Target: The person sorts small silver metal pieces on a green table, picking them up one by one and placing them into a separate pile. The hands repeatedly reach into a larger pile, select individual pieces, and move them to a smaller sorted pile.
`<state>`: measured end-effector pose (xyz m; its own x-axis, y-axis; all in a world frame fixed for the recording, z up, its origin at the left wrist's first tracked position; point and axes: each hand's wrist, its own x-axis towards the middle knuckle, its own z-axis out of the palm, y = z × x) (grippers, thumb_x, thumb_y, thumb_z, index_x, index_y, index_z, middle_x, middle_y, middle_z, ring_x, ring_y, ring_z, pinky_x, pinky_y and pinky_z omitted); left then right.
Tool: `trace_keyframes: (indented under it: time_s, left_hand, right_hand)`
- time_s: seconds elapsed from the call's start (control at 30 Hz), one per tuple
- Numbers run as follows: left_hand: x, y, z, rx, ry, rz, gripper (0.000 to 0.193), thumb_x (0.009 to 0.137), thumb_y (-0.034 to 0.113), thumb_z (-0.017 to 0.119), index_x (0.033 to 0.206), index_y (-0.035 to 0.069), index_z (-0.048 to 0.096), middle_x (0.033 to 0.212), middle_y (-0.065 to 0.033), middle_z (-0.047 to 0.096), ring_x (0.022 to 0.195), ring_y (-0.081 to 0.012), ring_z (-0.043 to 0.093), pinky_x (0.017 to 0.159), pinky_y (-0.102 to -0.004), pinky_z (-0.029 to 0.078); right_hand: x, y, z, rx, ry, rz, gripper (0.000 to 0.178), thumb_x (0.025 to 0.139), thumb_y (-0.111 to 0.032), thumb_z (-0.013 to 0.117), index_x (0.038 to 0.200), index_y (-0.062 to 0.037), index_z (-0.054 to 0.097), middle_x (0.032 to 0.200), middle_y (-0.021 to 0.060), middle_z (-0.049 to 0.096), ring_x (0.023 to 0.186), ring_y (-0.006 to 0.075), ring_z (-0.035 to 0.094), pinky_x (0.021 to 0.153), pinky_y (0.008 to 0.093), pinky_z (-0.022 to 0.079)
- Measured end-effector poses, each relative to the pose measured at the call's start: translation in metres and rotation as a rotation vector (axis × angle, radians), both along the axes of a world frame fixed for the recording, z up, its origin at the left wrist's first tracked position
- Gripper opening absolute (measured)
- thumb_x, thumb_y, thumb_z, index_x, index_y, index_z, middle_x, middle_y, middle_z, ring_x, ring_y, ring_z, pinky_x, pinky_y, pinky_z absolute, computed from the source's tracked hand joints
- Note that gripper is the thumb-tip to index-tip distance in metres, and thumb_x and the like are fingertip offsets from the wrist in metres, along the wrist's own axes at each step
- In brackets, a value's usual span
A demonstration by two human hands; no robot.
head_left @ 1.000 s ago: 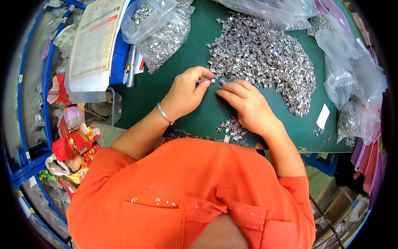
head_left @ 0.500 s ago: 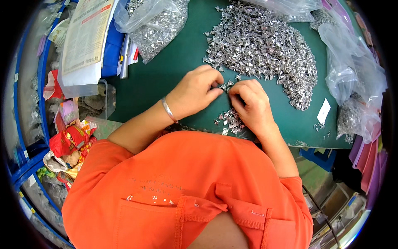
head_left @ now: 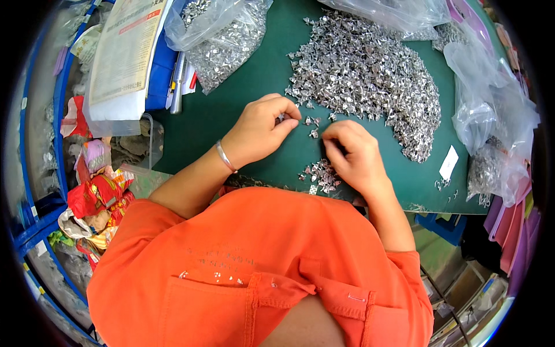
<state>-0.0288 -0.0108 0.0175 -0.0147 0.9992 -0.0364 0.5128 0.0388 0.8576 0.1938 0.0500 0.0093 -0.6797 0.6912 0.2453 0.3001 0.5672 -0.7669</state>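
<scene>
Small silvery metal pieces (head_left: pixel 312 122) lie in a loose handful on the green tabletop between my two hands. My left hand (head_left: pixel 261 128), with a metal bangle (head_left: pixel 226 157) at the wrist, is curled closed; a glint of metal pieces shows inside its fingers. To the right, my right hand (head_left: pixel 354 155) is closed too, thumb against the forefinger, and whatever it holds is hidden. Beyond both hands spreads a big heap of the same metal pieces (head_left: pixel 370 72). A smaller pile (head_left: pixel 322 175) sits close to my body, just left of my right hand.
A clear plastic bag of metal pieces (head_left: pixel 228 49) stands back left, beside a blue holder (head_left: pixel 162 72) with papers. More clear bags (head_left: pixel 491 110) lie at the right, near a white paper tag (head_left: pixel 448 163). A clear plastic bin (head_left: pixel 155 141) is left of the table.
My hands have drawn apart, the left moving left and the right slightly down and right. Several metal pieces now show in the gap between them.
</scene>
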Motion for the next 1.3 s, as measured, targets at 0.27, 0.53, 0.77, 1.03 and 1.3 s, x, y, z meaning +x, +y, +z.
trace_keyframes:
  time_s: [0.27,0.53,0.77,1.03,1.3]
  left_hand:
    - [0.006,0.008,-0.006,0.181,0.063,-0.069,0.013,0.087,0.004,0.070,0.100,0.002,0.068,0.090,-0.0104,0.062,0.077,-0.0234,0.065,0.070,-0.0334,0.052]
    - [0.012,0.007,-0.015,0.262,0.123,-0.101,0.013,0.084,0.001,0.072,0.094,0.001,0.064,0.088,-0.0128,0.059,0.076,-0.0284,0.063,0.067,-0.0372,0.051]
    - [0.004,-0.001,-0.008,0.141,0.070,-0.132,0.009,0.086,0.004,0.071,0.093,0.001,0.066,0.088,-0.0114,0.062,0.076,-0.0236,0.063,0.066,-0.0321,0.050]
    - [0.000,-0.003,0.001,0.011,-0.015,0.013,0.012,0.090,0.008,0.070,0.099,0.001,0.068,0.091,-0.0091,0.065,0.080,-0.0166,0.065,0.069,-0.0294,0.051]
    - [0.012,-0.004,-0.010,0.180,0.164,-0.211,0.016,0.085,0.007,0.074,0.098,0.002,0.067,0.088,-0.0121,0.062,0.078,-0.0285,0.065,0.071,-0.0374,0.053]
  right_hand:
    - [-0.012,0.007,0.009,0.128,-0.055,0.006,0.014,0.085,-0.002,0.070,0.098,-0.0037,0.070,0.090,0.0095,0.064,0.085,0.0300,0.064,0.072,0.0391,0.053]
    - [-0.002,0.010,0.006,0.208,-0.059,-0.086,0.015,0.082,-0.001,0.071,0.096,-0.0051,0.067,0.091,0.0088,0.064,0.083,0.0304,0.064,0.071,0.0407,0.053]
    - [0.007,-0.002,0.017,0.093,-0.075,0.125,0.013,0.079,-0.001,0.073,0.091,-0.0046,0.070,0.090,0.0079,0.064,0.081,0.0299,0.063,0.072,0.0403,0.052]
    - [-0.010,-0.002,0.013,-0.134,-0.011,0.102,0.011,0.083,0.002,0.069,0.093,-0.0017,0.066,0.086,0.0128,0.065,0.080,0.0340,0.064,0.071,0.0407,0.052]
    - [-0.004,0.009,0.012,0.168,-0.134,-0.061,0.017,0.085,-0.002,0.068,0.102,-0.0037,0.068,0.088,0.0118,0.062,0.082,0.0324,0.063,0.072,0.0420,0.052]
